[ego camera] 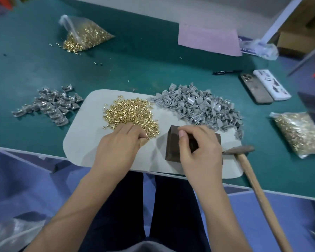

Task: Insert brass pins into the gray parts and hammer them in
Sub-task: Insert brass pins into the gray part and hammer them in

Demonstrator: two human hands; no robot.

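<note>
A loose heap of brass pins (pixel 130 113) lies on a pale mat (pixel 82 139). To its right spreads a pile of gray parts (pixel 196 104). My left hand (pixel 120 142) rests at the near edge of the pin heap, fingertips curled into the pins; what it pinches is hidden. My right hand (pixel 198 146) sits on a dark metal block (pixel 172 144), fingers curled round something dark on its top that I cannot make out. A hammer (pixel 244 151) with a wooden handle lies to the right of the block, its head on the mat.
A heap of darker gray parts (pixel 49 104) lies left of the mat on the green table (pixel 153 66). An open bag of pins (pixel 84 35) is at the back left, a sealed bag (pixel 302 133) at the right. Two phones (pixel 264 88) and a pink sheet (pixel 207 40) lie behind.
</note>
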